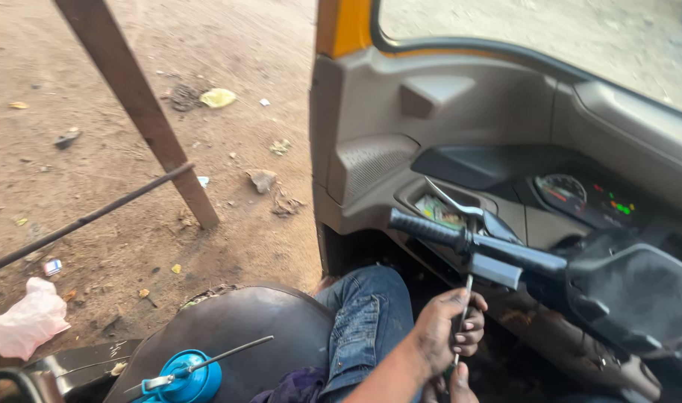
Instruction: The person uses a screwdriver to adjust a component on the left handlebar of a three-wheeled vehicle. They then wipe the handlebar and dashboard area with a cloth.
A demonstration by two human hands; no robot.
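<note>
Head view: right hand [447, 328] has fingers [469, 337] curled tight round a thin shiny metal rod [466, 298] just under the black rubbery handlebar grip [424, 227], w/ left hand [449, 384] mostly cut off below.

A round gauge [562, 191] with coloured indicator lights [615, 204] sits behind the handlebar.

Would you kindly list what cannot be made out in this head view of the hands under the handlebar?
- Left hand: mostly cut off by the bottom edge; grip unclear.
- Thin tool: its lower end is hidden behind the right hand.
- Gauge: too small and blurred to read.
- Blue can: base cut off by the bottom edge.
</note>
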